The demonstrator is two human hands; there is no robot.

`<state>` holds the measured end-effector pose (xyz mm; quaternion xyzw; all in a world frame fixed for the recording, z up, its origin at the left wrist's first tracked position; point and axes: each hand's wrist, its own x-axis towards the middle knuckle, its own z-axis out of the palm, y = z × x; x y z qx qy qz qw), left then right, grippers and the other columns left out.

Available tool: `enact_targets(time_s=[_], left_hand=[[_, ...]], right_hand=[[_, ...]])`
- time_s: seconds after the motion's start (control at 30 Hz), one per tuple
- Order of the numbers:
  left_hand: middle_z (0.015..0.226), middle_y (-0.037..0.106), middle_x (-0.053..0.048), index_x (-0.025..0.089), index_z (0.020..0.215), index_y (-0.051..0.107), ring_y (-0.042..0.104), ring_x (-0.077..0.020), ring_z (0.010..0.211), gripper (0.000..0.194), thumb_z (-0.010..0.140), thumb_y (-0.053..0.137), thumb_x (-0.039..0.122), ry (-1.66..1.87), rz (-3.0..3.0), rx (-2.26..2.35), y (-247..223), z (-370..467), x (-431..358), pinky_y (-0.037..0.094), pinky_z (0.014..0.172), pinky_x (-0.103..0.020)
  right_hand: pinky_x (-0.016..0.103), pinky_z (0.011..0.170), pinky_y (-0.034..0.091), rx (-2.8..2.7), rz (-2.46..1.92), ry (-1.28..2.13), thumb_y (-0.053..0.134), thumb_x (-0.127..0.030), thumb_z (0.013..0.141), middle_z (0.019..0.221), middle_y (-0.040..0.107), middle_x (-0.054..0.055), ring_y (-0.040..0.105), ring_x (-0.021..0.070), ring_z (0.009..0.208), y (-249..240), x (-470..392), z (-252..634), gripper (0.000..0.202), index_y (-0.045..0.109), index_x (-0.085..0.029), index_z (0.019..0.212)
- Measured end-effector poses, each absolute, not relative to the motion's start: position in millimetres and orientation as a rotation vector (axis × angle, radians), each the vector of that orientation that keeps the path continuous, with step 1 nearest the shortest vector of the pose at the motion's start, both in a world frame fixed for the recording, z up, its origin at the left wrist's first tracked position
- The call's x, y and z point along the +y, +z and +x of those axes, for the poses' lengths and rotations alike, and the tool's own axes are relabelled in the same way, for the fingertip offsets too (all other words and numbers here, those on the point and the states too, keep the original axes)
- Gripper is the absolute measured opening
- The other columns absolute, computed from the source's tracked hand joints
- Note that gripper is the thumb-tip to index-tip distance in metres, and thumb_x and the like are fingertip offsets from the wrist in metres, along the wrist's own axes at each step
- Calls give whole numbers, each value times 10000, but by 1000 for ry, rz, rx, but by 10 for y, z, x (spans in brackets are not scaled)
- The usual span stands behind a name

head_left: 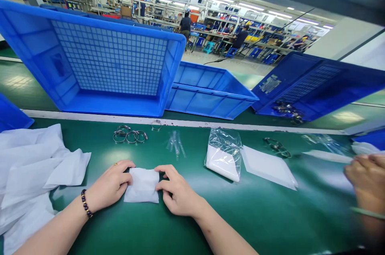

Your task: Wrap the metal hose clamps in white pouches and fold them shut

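Note:
A small white pouch (142, 186) lies flat on the green worktop in front of me. My left hand (112, 185) pinches its left edge, the thumb and fingertips bent against it. On the opposite side, my right hand (177, 193) grips the right edge between thumb and forefinger. What the pouch holds cannot be seen. Beyond it are several metal hose clamps (131, 136) and a few clear plastic strips (176, 144). A heap of white pouches (33, 171) lies left of my left hand. A clear bag with a white stack (223, 162) is right of my right hand.
Blue crates (120, 104) line the worktop's far edge; one at the right holds metal clamps (288, 110). Flat white sheets (267, 166) lie at the right. A co-worker's blurred hands (367, 177) are at the far right edge. People stand and sit in the background.

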<state>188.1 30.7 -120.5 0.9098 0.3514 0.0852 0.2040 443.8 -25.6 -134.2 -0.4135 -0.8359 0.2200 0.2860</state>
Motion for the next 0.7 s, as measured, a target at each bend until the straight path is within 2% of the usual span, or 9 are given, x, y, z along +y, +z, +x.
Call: enact_targets(time_s=[0.1,0.2,0.27,0.5,0.7], left_hand=[[1181,510,-50,208,739,555,446,-236,1152,217,824,377,118,191,2530,996,-1158,1888,313,404,912,-387],[1218,507,-57,219,783,554,410,-278,1200,98,808,525,308,147,2499,1021,-1119,1890,309,380,946,-433],[1250,497,-63,221,792,550,394,-300,1219,209,734,631,404,129,2475,1044,-1120,1888,303,371,959,-450],[1334,455,-60,219,790,510,332,-290,1284,195,699,674,275,128,2429,1070,-1183,1880,295,340,996,-456],[1346,450,-58,220,788,508,323,-288,1294,186,690,664,241,136,2377,1073,-1180,1877,300,343,997,-453]], right_hand=[[363,845,471,-2209,-1112,624,540,-83,685,1201,442,87,444,225,1082,-1308,-241,4442,235,650,-205,854],[350,846,464,-2210,-1117,627,584,-133,717,1190,445,78,441,219,1083,-1333,-221,4433,139,650,-206,815],[343,842,463,-2217,-1131,617,598,-155,740,1171,450,73,446,210,1066,-1373,-210,4424,87,645,-204,794],[354,820,466,-2250,-1186,551,584,-135,768,1124,467,81,457,204,1017,-1416,-199,4430,64,604,-195,776],[349,809,470,-2197,-1221,649,651,-157,707,1170,438,84,470,206,1007,-1340,-207,4482,121,560,-195,778]])
